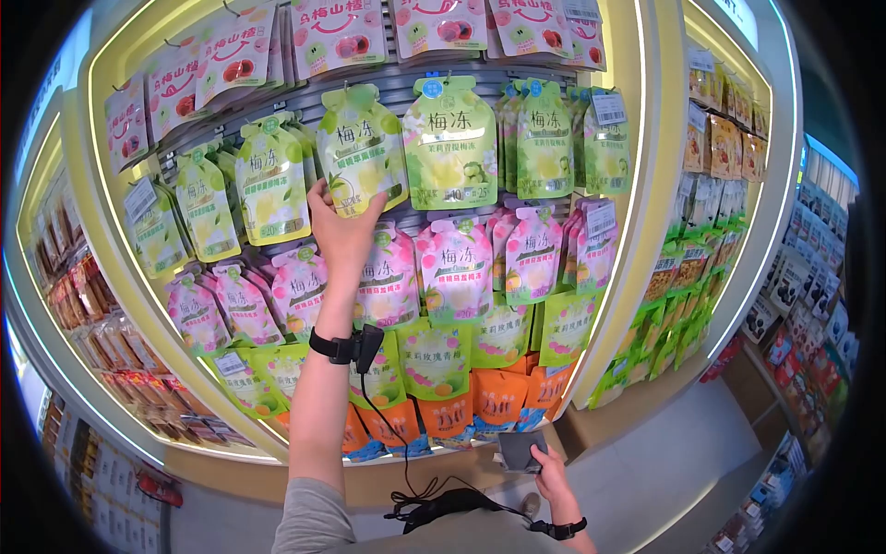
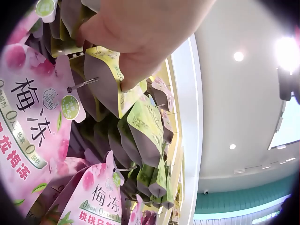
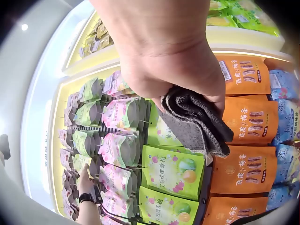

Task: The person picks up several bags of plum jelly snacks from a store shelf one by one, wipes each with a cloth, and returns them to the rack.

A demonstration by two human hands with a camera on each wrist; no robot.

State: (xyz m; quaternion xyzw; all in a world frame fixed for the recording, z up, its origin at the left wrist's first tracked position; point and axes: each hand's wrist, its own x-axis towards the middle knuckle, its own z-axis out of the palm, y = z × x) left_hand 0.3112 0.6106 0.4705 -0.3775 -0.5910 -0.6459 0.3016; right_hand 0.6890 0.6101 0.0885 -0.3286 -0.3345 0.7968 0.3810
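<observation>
My left hand point(image 1: 343, 226) reaches up to the shelf and holds the lower end of a yellow-green jelly pouch point(image 1: 362, 138) between thumb and fingers. That pouch hangs in a row of similar ones, and in the left wrist view its bottom edge point(image 2: 107, 56) shows between the thumb and fingers. Lower down, near the waist, my right hand point(image 1: 554, 475) grips a folded dark grey cloth point(image 1: 517, 451). The cloth's rolled layers point(image 3: 194, 119) stick out below the palm in the right wrist view.
Pink pouches point(image 1: 454, 268) hang just below the left hand. Green bags point(image 3: 171, 171) and orange bags point(image 3: 248, 119) fill the lower rows. Metal hooks point(image 2: 83, 84) jut out between pouches. A black cable point(image 1: 392, 427) runs down from the left wrist.
</observation>
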